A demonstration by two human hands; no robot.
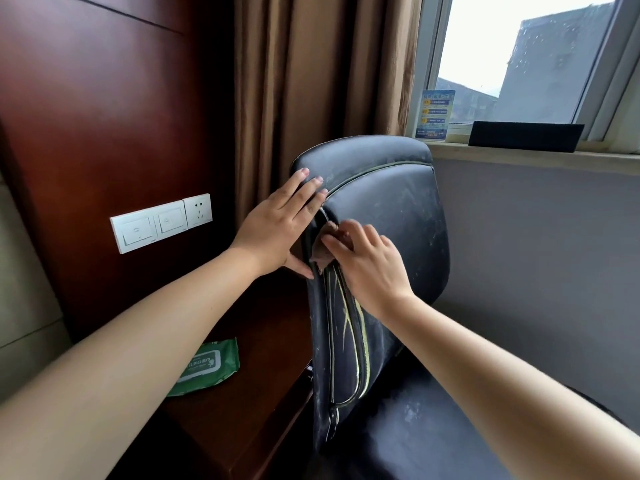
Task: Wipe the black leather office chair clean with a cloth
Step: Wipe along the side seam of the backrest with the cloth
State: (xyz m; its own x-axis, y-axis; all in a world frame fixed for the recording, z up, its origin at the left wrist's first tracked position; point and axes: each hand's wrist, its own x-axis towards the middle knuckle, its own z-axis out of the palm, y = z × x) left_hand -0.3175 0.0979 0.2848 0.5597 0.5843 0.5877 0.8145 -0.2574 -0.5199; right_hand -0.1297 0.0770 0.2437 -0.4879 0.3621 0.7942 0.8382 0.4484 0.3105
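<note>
Step in hand, by judgement: working the side seam of the backrest. Best done with short strokes along the piping, cloth pushed into the groove, other hand bracing against the push.

Right hand [367,261]: fingers curled, pinching a small brownish cloth [327,252] against the edge piping. Left hand [280,223], just beside: flat, fingers straight, pressed on the backrest's side.

Under both hands: black leather office chair [394,216], padded, rounded top, worn and speckled pale, yellowish piping. Left of left forearm: green wet-wipe pack [207,367], crinkled, on dark wooden desk [256,393]. Beyond: brown curtain [304,71], window [526,60].
</note>
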